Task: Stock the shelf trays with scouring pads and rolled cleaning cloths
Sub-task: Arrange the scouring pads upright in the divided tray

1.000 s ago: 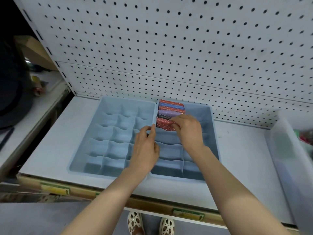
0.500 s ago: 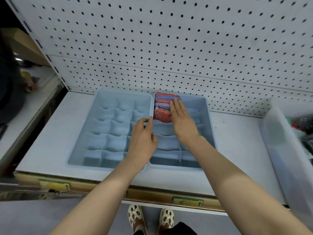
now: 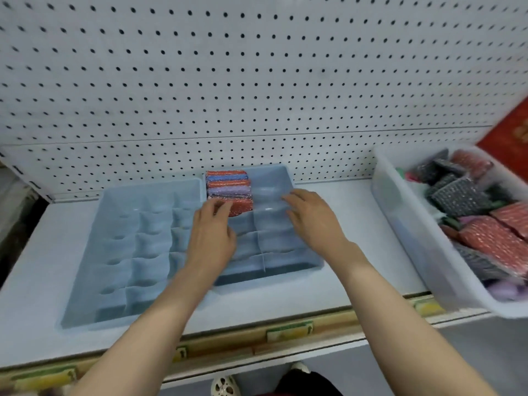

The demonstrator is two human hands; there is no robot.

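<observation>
Touching scouring pads [image 3: 229, 192]: left hand [image 3: 212, 238].

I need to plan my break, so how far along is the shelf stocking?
Early. Done: one row of scouring pads stands in the right tray. In hand: nothing; the left hand rests by the pads, the right hand is free. Left: the left tray and a full clear bin.

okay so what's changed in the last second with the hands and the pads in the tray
The right hand let go of the red pad it was tucking in and drew back to the right, now open and off the scouring pads. The left hand stays at the divider beside them. Pads and both trays unmoved.
</observation>
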